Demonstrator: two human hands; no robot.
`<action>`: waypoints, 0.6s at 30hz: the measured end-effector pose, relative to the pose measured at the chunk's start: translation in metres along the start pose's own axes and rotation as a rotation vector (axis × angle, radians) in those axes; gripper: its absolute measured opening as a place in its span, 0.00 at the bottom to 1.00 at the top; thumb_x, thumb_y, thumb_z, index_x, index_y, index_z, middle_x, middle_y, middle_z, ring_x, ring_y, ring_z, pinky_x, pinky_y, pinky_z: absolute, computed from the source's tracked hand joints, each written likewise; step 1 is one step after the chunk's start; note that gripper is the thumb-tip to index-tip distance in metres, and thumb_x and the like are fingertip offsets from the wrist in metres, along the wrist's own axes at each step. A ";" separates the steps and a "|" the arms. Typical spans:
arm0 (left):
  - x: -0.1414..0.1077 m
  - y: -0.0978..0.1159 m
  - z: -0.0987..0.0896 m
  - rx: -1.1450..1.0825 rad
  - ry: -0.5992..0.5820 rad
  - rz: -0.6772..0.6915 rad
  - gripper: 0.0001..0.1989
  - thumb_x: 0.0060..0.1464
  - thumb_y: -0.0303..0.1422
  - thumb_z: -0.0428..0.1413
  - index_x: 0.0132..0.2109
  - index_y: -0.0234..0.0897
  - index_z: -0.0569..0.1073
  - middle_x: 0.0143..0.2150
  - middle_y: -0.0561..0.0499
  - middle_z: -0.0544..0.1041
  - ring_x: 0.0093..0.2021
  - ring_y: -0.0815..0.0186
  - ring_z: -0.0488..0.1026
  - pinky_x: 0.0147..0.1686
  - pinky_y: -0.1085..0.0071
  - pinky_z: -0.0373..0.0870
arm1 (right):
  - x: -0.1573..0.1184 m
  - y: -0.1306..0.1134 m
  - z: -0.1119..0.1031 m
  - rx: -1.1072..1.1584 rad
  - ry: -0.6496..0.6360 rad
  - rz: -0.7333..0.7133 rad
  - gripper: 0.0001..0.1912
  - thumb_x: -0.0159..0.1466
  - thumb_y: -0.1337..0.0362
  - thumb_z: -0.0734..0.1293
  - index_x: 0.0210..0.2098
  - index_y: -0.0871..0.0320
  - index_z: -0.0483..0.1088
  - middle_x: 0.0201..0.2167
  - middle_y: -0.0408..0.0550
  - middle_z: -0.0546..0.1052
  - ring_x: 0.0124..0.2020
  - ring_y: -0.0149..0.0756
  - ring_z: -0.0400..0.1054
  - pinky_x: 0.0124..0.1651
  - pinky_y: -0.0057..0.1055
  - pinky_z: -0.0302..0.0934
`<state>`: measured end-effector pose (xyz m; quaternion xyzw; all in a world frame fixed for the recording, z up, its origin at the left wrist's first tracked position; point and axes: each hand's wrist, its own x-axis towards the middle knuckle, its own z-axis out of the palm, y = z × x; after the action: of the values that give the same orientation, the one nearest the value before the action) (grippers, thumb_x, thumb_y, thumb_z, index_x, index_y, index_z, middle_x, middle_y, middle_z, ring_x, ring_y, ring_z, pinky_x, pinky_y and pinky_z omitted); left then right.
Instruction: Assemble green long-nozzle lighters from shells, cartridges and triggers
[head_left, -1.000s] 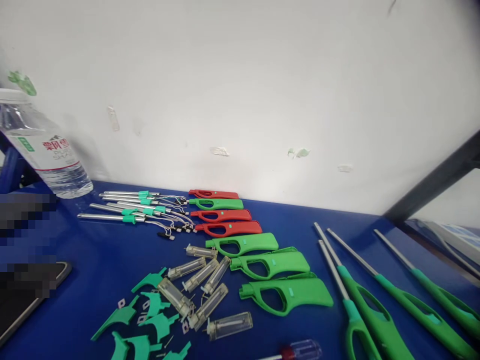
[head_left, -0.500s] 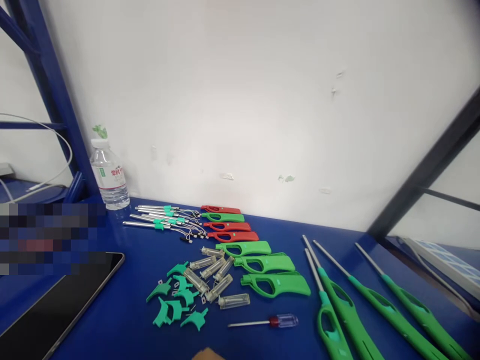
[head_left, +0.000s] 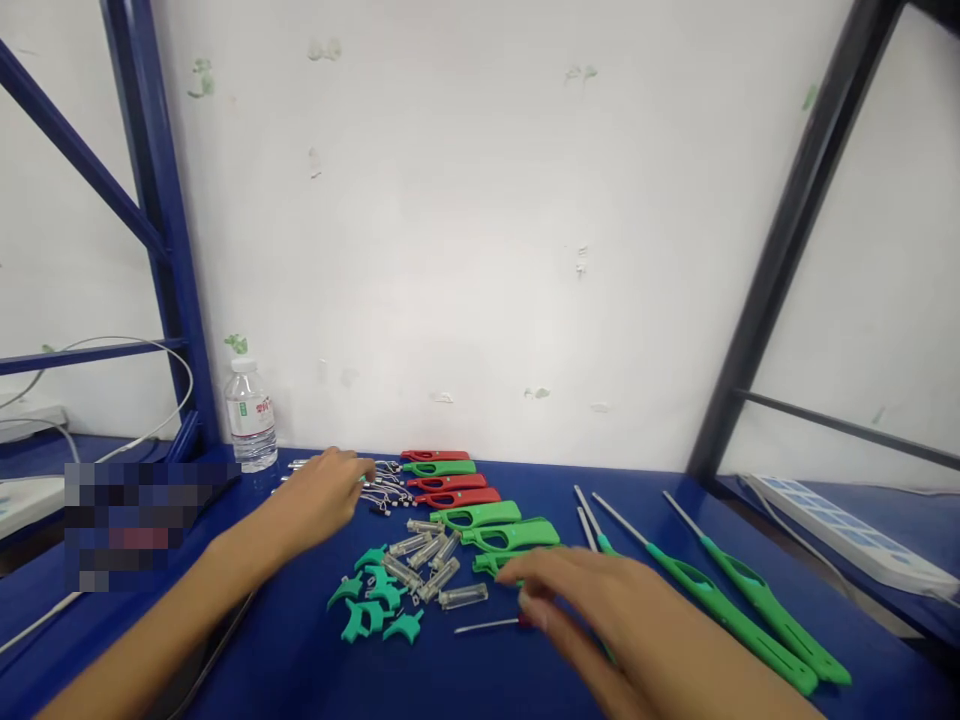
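My left hand (head_left: 326, 492) reaches over the metal rods with wires (head_left: 386, 490) at the back left, fingers bent down; what its fingertips hold, if anything, is hidden. My right hand (head_left: 577, 600) is over the nearest green lighter shell (head_left: 491, 563) and the screwdriver (head_left: 487, 627), thumb and index finger apart with nothing visible between them. Red shells (head_left: 457, 497) and green shells (head_left: 480, 515) lie in a column. Clear fuel tanks (head_left: 463, 597) and teal triggers (head_left: 405, 627) are piled left of them.
Several long green lighters (head_left: 720, 610) lie at the right. A water bottle (head_left: 252, 420) stands at the back left against the wall. A dark phone (head_left: 217, 650) lies under my left forearm. A power strip (head_left: 847, 530) is at the far right.
Both my hands have come into view and reached over the table, the left towards the rods, the right towards the green shells. The view has tilted upwards.
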<state>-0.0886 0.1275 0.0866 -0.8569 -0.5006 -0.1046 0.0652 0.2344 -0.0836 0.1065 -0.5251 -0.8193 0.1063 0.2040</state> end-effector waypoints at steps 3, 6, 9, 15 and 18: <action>0.016 -0.042 0.016 0.035 -0.090 -0.039 0.17 0.73 0.41 0.63 0.62 0.38 0.77 0.62 0.43 0.79 0.55 0.54 0.81 0.55 0.51 0.82 | 0.020 0.027 0.002 -0.096 0.007 0.097 0.14 0.81 0.63 0.60 0.53 0.48 0.79 0.53 0.48 0.83 0.54 0.48 0.78 0.59 0.46 0.71; 0.016 -0.073 0.037 0.034 -0.112 -0.060 0.18 0.72 0.41 0.64 0.63 0.38 0.77 0.62 0.43 0.79 0.57 0.53 0.80 0.55 0.50 0.82 | 0.026 0.070 0.019 -0.115 -0.056 0.142 0.10 0.77 0.67 0.67 0.52 0.52 0.80 0.55 0.51 0.82 0.57 0.51 0.77 0.61 0.47 0.70; 0.014 -0.091 0.054 0.012 -0.106 -0.055 0.18 0.73 0.41 0.63 0.63 0.39 0.77 0.63 0.42 0.78 0.57 0.52 0.80 0.56 0.50 0.81 | 0.029 0.113 0.033 -0.112 -0.085 0.208 0.13 0.70 0.67 0.74 0.55 0.54 0.80 0.55 0.54 0.81 0.58 0.55 0.77 0.61 0.49 0.69; 0.015 -0.109 0.076 -0.032 -0.109 -0.025 0.18 0.73 0.41 0.64 0.63 0.39 0.77 0.63 0.42 0.78 0.58 0.52 0.80 0.56 0.49 0.81 | 0.035 0.150 0.041 -0.066 -0.073 0.257 0.14 0.66 0.62 0.79 0.51 0.52 0.81 0.48 0.50 0.80 0.51 0.51 0.76 0.57 0.43 0.68; 0.015 -0.117 0.085 -0.050 -0.123 -0.007 0.18 0.73 0.41 0.63 0.63 0.38 0.76 0.63 0.42 0.78 0.57 0.53 0.80 0.56 0.50 0.81 | 0.035 0.155 0.044 -0.031 -0.063 0.241 0.12 0.67 0.61 0.79 0.49 0.51 0.80 0.48 0.48 0.79 0.51 0.49 0.75 0.55 0.41 0.66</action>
<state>-0.1737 0.2154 0.0091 -0.8612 -0.5040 -0.0645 0.0127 0.3284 0.0160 0.0153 -0.6192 -0.7579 0.1336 0.1557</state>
